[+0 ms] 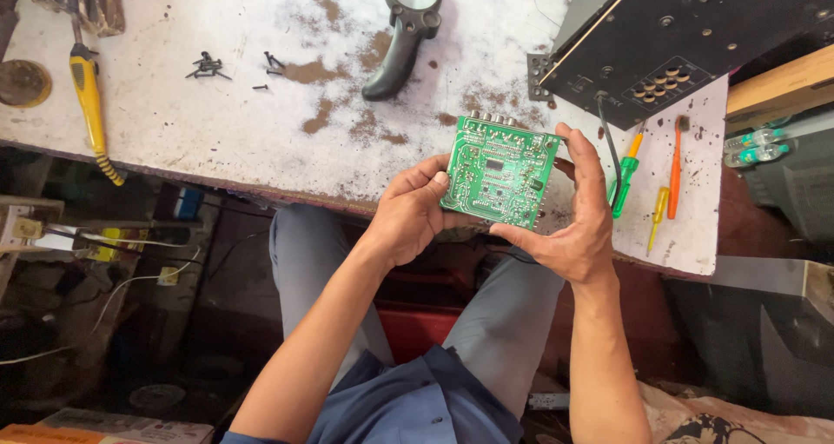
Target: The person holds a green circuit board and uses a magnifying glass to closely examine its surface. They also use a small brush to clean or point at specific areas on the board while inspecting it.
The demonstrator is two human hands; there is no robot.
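- We find the left hand [408, 214] and right hand [575, 227] both closed on a green board [499, 173], held just above the near edge of the worktop [261, 122].
- Left fingers [426, 179] wrap the board's left edge; the right thumb lies up its right edge, and the other right fingers are hidden behind the board.
- The board shows its solder side, tilted; its near corner overhangs the worktop edge, above our lap.
- Open room: we note a wide bare stretch of white, stained worktop left of the board, up to the scattered black screws [208, 66].
- A black magnifier [404, 36] lies beyond the board, well apart, its lens partly cut off by the top of the frame.
- Right of the board, a black chassis [686, 44] occupies the far right corner, cut off by the frame; a black cable [608, 140] drops from it just beside the right hand.
- A green screwdriver [624, 183] lies just beside the right hand; an orange one [674, 170] and a small yellow one [658, 218] lie farther right, leaving little room on that side.
- A yellow-handled tool [89, 105] lies at the left end, its tip overhanging the worktop edge.
- Items under the worktop are dark and hard to make out.
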